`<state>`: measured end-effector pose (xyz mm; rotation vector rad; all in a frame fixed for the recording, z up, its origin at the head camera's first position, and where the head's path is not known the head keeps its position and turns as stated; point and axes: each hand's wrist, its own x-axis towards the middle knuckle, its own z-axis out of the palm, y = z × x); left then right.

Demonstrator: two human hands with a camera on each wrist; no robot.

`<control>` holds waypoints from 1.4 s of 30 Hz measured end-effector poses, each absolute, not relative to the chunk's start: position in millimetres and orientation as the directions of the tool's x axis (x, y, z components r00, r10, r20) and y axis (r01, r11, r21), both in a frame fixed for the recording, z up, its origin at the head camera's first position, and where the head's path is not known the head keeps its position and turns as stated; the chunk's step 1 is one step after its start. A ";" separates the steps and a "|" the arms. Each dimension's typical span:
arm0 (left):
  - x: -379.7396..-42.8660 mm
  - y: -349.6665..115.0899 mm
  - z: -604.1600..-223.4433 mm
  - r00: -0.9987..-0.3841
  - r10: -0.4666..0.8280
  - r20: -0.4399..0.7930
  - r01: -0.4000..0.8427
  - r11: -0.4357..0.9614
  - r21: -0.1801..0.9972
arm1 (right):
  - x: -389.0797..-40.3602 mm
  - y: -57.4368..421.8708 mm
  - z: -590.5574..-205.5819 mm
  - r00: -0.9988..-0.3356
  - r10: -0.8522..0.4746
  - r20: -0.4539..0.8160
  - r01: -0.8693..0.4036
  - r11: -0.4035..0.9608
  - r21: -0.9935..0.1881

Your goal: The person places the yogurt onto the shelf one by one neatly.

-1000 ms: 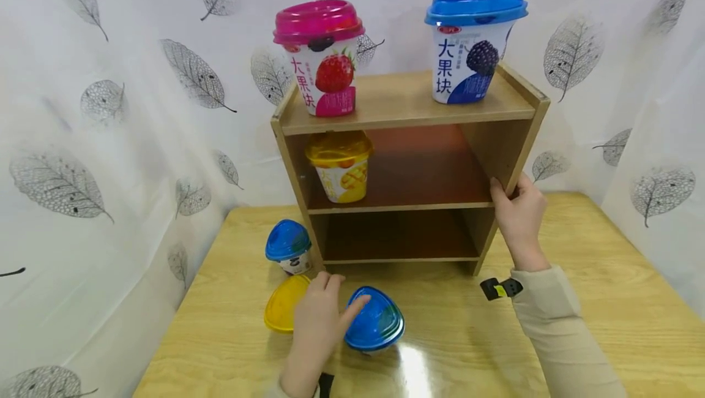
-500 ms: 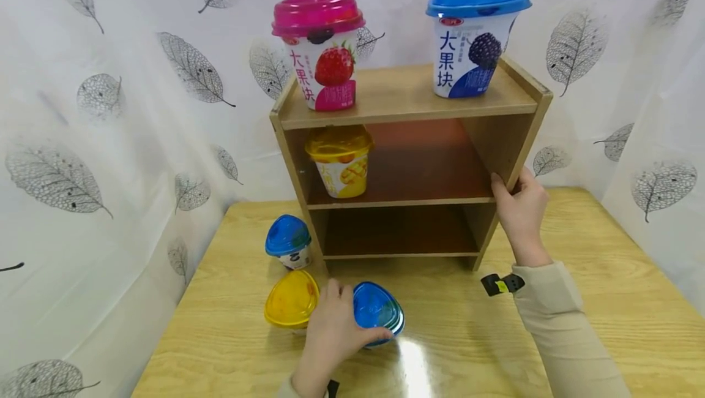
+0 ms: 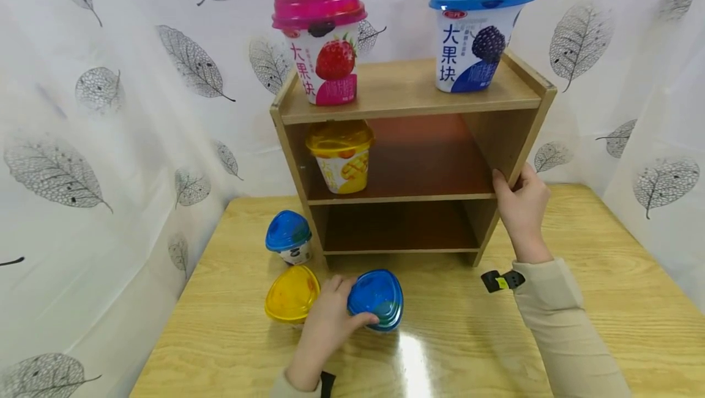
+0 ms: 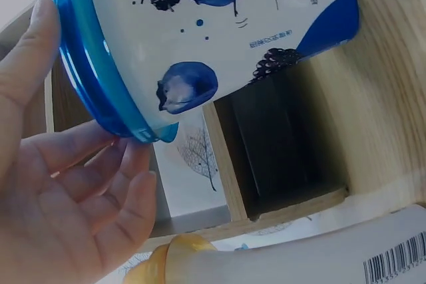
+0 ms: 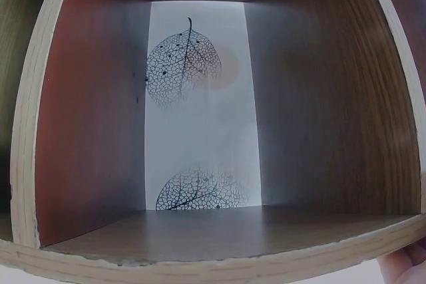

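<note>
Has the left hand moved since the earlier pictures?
Yes, rightward: in the head view, the left hand now covers less of the yellow-lidded cup on the table.

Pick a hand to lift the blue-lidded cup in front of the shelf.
Left, likely: the left hand pinches the blue-lidded cup at its lid, while the right hand grips the shelf, farther from that cup.

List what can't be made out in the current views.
Right hand: head, most fingers behind the shelf; right wrist, mostly cut off at bottom right.
Yellow cup on table: head, body mostly under its lid.
Barcode: left wrist, cut off by right edge.
Blue cup in left hand: left wrist, fine print too small.
</note>
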<state>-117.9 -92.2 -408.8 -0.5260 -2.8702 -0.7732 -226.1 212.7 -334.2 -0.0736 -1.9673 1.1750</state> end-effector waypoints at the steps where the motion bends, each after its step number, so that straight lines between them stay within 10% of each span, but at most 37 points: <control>1: -118.3 -93.0 -407.9 -0.929 0.306 0.207 0.369 0.799 0.475 | -226.2 212.8 -334.1 -0.658 0.430 0.618 -0.342 0.561 -0.754; 19: -112.6 -73.1 -415.3 -0.938 0.178 0.299 0.272 0.911 0.310 | -225.5 210.8 -333.5 -0.666 0.421 0.616 -0.355 0.548 -0.758; 42: -117.1 -91.8 -412.7 -0.906 0.272 0.325 0.417 0.709 0.569 | -225.0 211.7 -333.7 -0.674 0.422 0.606 -0.342 0.549 -0.763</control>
